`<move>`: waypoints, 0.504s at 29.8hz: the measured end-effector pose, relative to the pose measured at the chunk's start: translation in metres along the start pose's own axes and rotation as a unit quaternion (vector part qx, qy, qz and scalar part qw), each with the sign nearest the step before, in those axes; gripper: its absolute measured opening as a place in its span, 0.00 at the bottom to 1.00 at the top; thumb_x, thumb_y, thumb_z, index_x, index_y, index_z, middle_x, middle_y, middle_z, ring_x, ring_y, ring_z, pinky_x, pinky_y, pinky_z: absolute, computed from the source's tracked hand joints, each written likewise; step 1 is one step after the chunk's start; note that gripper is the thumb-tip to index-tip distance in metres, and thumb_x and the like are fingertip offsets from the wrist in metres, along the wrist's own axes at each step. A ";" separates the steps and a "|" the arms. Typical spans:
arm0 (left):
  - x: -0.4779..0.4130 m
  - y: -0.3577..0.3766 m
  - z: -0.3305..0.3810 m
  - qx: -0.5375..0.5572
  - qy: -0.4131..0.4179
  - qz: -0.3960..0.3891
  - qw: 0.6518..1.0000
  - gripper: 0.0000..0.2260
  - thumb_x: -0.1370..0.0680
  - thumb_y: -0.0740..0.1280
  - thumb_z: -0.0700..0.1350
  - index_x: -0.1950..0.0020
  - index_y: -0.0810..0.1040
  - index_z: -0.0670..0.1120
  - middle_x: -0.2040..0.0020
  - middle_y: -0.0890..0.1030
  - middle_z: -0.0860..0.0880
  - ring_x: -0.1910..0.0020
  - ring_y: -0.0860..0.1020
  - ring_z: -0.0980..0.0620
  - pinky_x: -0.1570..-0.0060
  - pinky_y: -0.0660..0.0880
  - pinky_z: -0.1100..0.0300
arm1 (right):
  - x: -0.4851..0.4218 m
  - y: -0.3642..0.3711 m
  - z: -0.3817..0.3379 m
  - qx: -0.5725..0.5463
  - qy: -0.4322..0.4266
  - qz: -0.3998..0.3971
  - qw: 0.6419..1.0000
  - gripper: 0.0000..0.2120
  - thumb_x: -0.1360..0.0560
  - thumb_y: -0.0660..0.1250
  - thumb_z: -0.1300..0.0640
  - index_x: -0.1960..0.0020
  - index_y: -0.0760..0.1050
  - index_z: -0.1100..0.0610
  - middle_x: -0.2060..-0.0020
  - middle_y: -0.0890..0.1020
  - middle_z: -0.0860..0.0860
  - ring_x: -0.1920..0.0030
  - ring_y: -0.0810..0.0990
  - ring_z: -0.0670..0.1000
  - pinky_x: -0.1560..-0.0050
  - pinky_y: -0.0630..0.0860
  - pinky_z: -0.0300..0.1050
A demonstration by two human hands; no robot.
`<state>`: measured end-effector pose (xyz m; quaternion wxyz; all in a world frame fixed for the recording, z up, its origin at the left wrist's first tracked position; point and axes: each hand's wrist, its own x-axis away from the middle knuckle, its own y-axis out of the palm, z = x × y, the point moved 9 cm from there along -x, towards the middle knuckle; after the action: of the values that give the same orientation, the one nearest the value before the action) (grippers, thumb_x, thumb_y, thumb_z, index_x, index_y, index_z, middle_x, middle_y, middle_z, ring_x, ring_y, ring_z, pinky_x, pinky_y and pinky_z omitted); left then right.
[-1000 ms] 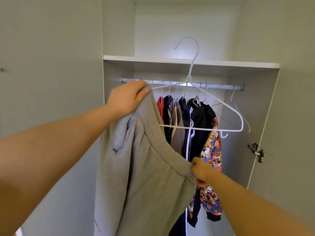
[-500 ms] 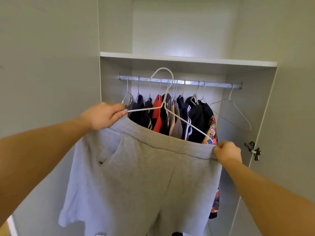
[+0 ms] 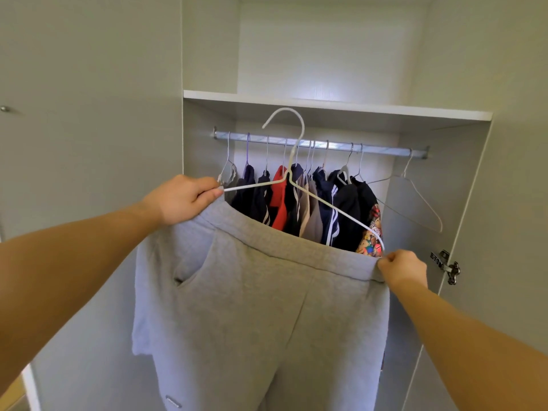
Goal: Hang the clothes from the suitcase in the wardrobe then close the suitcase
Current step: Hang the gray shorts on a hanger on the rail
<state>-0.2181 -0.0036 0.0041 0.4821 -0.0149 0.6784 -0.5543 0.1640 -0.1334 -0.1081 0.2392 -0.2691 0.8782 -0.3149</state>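
Just below the wardrobe rail (image 3: 385, 148), my left hand (image 3: 184, 198) and right hand (image 3: 403, 266) pinched the grey sweatpants (image 3: 252, 292) by the waistband against the tilted white hanger (image 3: 292, 179), which I judged needed levelling before hooking on.

Grey sweatpants (image 3: 252, 307) spread on tilted white hanger (image 3: 296, 185), before open wardrobe (image 3: 335, 109).

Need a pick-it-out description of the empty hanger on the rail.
Find the metal rail under the wardrobe shelf. Follow it past the row of hung clothes to its right end. The thin wire hanger there hangs alone and bare, while its neighbours all carry garments.
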 end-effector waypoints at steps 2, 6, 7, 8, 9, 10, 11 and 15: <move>0.002 0.001 -0.003 -0.002 -0.005 -0.010 1.000 0.20 0.21 0.54 0.56 0.54 0.75 0.41 0.65 0.77 0.44 0.63 0.75 0.44 0.60 0.72 0.54 | 0.000 -0.001 0.000 -0.003 -0.003 0.007 1.000 0.13 0.24 0.60 0.62 0.67 0.68 0.61 0.68 0.71 0.58 0.62 0.71 0.59 0.60 0.70 0.47; 0.008 0.005 -0.013 0.027 -0.039 -0.030 0.998 0.15 0.19 0.57 0.49 0.55 0.74 0.40 0.67 0.75 0.45 0.63 0.74 0.44 0.60 0.71 0.54 | 0.001 -0.004 0.000 -0.007 -0.006 0.019 1.000 0.10 0.23 0.59 0.62 0.63 0.70 0.63 0.67 0.71 0.58 0.62 0.70 0.58 0.59 0.69 0.47; 0.009 0.005 -0.015 0.031 -0.042 -0.035 0.998 0.14 0.19 0.56 0.49 0.56 0.74 0.40 0.67 0.75 0.45 0.63 0.74 0.44 0.60 0.70 0.54 | 0.001 -0.006 0.000 -0.007 -0.007 0.021 1.000 0.09 0.23 0.59 0.62 0.60 0.71 0.64 0.67 0.71 0.58 0.62 0.70 0.58 0.59 0.69 0.46; 0.011 0.007 -0.015 0.029 -0.040 -0.045 0.998 0.14 0.19 0.56 0.49 0.57 0.73 0.42 0.68 0.74 0.46 0.64 0.74 0.45 0.61 0.70 0.55 | 0.001 -0.008 -0.001 -0.003 -0.009 0.023 1.000 0.08 0.23 0.59 0.62 0.60 0.71 0.64 0.68 0.71 0.57 0.62 0.70 0.58 0.60 0.69 0.46; 0.013 0.008 -0.015 0.023 -0.033 -0.062 0.997 0.15 0.19 0.55 0.52 0.59 0.72 0.45 0.69 0.73 0.47 0.64 0.73 0.45 0.61 0.69 0.55 | 0.002 -0.009 -0.002 0.006 -0.012 0.024 1.000 0.09 0.23 0.59 0.61 0.60 0.71 0.63 0.68 0.71 0.57 0.62 0.70 0.58 0.60 0.69 0.46; 0.013 0.011 -0.012 0.013 -0.025 -0.082 0.996 0.16 0.20 0.54 0.56 0.62 0.70 0.50 0.70 0.72 0.48 0.66 0.73 0.47 0.62 0.69 0.56 | 0.003 -0.010 -0.004 0.024 -0.020 0.027 0.999 0.09 0.23 0.59 0.60 0.61 0.71 0.61 0.67 0.71 0.58 0.60 0.71 0.59 0.59 0.69 0.46; 0.014 0.014 -0.008 0.003 -0.014 -0.103 0.995 0.16 0.23 0.51 0.61 0.64 0.67 0.54 0.70 0.72 0.49 0.67 0.72 0.49 0.63 0.69 0.56 | 0.005 -0.011 -0.006 0.057 -0.029 0.033 0.997 0.10 0.23 0.58 0.59 0.62 0.70 0.59 0.66 0.71 0.57 0.56 0.71 0.60 0.56 0.68 0.47; 0.012 0.017 -0.002 -0.005 -0.006 -0.122 0.992 0.16 0.23 0.51 0.62 0.66 0.63 0.55 0.71 0.71 0.48 0.68 0.72 0.47 0.64 0.68 0.57 | 0.017 -0.014 -0.013 0.149 -0.047 0.062 0.986 0.08 0.22 0.55 0.57 0.57 0.72 0.54 0.63 0.72 0.55 0.42 0.68 0.58 0.41 0.61 0.50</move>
<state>-0.2170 -0.0019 -0.0164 0.4151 -0.1037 0.6712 -0.6053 0.1488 -0.1478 -0.0937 0.3372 -0.1897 0.8242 -0.4134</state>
